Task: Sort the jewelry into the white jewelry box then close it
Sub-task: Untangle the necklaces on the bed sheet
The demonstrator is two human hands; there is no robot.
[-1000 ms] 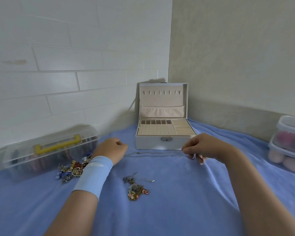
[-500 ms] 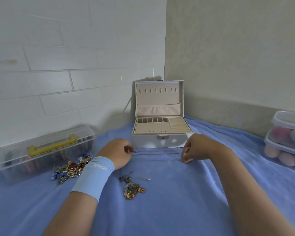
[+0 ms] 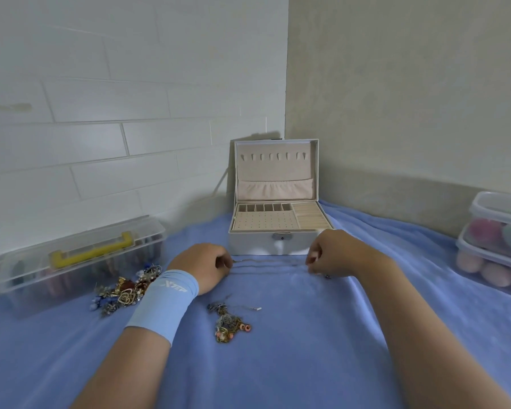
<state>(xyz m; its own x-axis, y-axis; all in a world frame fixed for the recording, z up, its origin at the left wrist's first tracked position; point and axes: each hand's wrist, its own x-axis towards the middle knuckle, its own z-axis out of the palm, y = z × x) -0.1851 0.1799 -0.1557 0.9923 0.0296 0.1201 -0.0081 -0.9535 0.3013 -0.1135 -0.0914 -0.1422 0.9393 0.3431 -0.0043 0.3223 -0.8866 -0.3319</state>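
Chain lies stretched thin across the cloth, just in front of the box. From my seat I see both hands low on the cloth, fingers curled. The left hand, a wristband behind it, pinches 1 end of the chain; the right hand pinches the other. The box stands in the corner with its lid upright. I count 2 jewelry heaps outside it: the left heap beside a clear case, and the middle heap between my forearms. 2 stacked tubs sit far right.
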